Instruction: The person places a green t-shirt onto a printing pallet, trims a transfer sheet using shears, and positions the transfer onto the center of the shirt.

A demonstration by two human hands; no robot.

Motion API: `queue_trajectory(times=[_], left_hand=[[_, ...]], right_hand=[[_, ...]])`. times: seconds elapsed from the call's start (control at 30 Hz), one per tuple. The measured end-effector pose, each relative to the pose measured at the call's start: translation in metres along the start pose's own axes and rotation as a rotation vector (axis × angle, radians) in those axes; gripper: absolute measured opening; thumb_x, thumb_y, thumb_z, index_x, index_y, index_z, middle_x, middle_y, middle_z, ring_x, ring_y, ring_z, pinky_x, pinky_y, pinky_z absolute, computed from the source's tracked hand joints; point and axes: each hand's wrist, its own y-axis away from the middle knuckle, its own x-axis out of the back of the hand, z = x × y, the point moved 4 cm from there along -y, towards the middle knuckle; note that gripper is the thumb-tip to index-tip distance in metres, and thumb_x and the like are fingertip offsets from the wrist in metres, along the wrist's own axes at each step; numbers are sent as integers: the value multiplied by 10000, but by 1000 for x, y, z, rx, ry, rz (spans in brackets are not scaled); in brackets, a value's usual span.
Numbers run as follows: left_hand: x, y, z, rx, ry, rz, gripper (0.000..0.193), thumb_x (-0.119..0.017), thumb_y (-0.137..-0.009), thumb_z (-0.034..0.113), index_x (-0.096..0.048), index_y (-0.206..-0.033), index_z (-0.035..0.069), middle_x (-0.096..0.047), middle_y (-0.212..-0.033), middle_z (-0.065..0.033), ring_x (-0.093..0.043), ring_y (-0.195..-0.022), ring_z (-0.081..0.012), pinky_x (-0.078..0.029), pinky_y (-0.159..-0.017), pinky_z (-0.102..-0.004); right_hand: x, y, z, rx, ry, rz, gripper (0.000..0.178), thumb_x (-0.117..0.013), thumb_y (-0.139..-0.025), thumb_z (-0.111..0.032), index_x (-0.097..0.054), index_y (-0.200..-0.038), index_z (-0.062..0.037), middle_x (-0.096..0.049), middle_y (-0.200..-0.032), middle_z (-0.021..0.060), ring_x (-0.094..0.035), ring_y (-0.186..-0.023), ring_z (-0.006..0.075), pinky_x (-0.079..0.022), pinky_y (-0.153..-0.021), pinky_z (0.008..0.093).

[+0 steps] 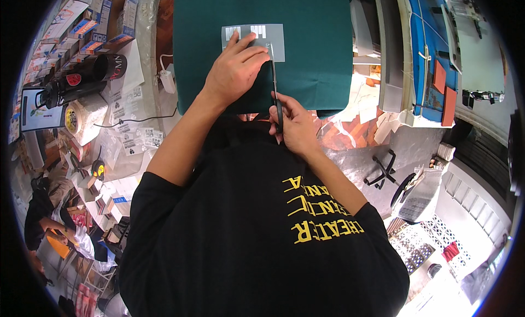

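A small grey sheet (278,34) with white blocks on it lies over the dark green table cover (317,54). My left hand (235,65) reaches across its near left part, fingertips on the sheet and thumb side by its near edge, holding it. My right hand (292,123) is closed around the black handle of a slim bladed tool that looks like scissors (274,79). The thin blades point away from me and meet the sheet beside my left fingertips. Whether the blades are parted cannot be made out, and part of the sheet is hidden under my left hand.
Left of the table are stacked cartons (112,22), a black bottle (90,79), a tape measure (98,168) and a white adapter (167,81) with its cable. To the right are a blue panel (426,49) and a chair base (383,169). Another person (49,224) is at far left.
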Motion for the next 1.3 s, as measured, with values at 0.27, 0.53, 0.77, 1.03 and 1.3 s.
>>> queue_trajectory(times=[0.27,0.53,0.77,1.03,1.3], left_hand=[[0,4,0,5,93,50,224,-671,-779,-33,-691,-982,61,-691,-1096,-64,-601,-1166,-315,-402,-1089,-504],[0,6,2,19,105,63,223,-678,-775,-30,-689,-977,63,-692,-1093,-59,-606,-1160,-314,-406,-1087,-503],[0,10,5,-10,99,45,230,-700,-775,24,-682,-1000,69,-668,-1116,-67,-586,-1173,-306,-395,-1082,-513],[9,1,10,228,-142,-28,441,-780,-750,299,-614,-1066,41,-532,-1205,-113,-466,-1263,-329,-291,-1105,-594],[9,12,-2,-80,89,-175,211,-746,-778,57,-628,-949,21,-597,-1112,-99,-530,-1242,-321,-402,-1100,-502]], right_hand=[[-1,-20,-13,51,-44,61,414,-613,-966,-190,-519,-1327,-11,-593,-761,29,-585,-573,91,-421,-437,220],[-2,-18,-11,47,-28,64,412,-622,-960,-183,-525,-1322,-11,-589,-756,29,-581,-558,92,-414,-413,219],[0,-25,-16,18,-18,57,422,-621,-957,-169,-513,-1334,-12,-579,-761,28,-576,-557,94,-417,-411,219],[58,-7,12,75,-142,219,409,-553,-997,-183,-472,-1353,0,-580,-823,49,-585,-612,106,-450,-479,222],[51,16,24,23,-189,15,444,-578,-978,-136,-444,-1387,-25,-591,-860,66,-612,-669,130,-474,-507,235]])
